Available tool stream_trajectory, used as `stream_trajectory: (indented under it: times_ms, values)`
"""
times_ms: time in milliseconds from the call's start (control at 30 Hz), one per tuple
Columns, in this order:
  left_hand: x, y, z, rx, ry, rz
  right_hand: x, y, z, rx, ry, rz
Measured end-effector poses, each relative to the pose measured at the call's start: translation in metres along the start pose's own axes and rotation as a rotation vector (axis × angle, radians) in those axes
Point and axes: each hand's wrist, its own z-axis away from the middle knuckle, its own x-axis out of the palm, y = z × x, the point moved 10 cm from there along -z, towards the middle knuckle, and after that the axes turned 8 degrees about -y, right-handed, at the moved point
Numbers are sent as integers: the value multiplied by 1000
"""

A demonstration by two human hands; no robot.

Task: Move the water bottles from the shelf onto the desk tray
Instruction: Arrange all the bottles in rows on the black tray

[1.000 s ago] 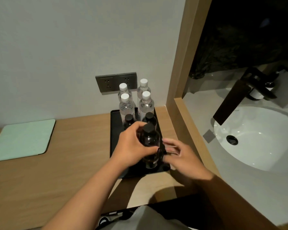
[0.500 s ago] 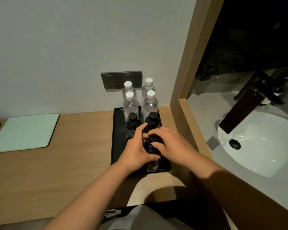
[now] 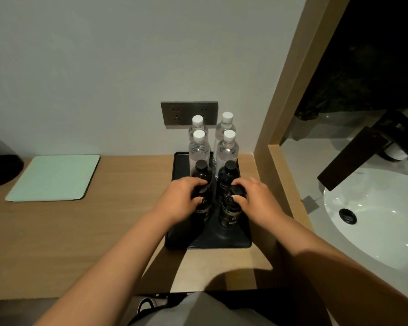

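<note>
At the back right corner of a wooden counter, a person's two bare hands settle on dark bottles standing in a black tray. The left hand curls its grip around the front-left dark bottle, fingers pressed against its side; the right hand closes its grip over the top of the front-right dark bottle, whose cap is hidden under the fingers. Directly behind them, toward 12 o'clock, two more dark bottles stand upright with black caps, and behind those four clear water bottles with white caps stand in two pairs against the wall. All eight bottles are upright inside the tray, packed toward its far end, while the near end lies bare. On the wall above the clear bottles sits a grey double power socket. At 9 o'clock from the tray, well apart, a pale green mat lies flat on the counter. At 3 o'clock, beyond a wooden frame, a white washbasin sits under a dark faucet.
</note>
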Motion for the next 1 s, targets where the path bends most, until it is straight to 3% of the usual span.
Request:
stream_trajectory:
  times_ms: [533, 733, 833, 933, 1000]
  values:
    - [-2, -5, -11, 5, 136, 102, -2, -1, -8, 22, 70, 30]
    - [2, -10, -10, 19, 123, 188, 1, -2, -7, -13, 74, 61]
    - [-1, -13, -10, 24, 97, 275, -14, -1, -7, -21, 159, 12]
    - [-25, -20, -16, 18, 181, 364, -41, 6, -20, 21, 264, -76]
    - [-42, -24, -27, 0, 238, 333, -47, 7, -37, 59, 223, -97]
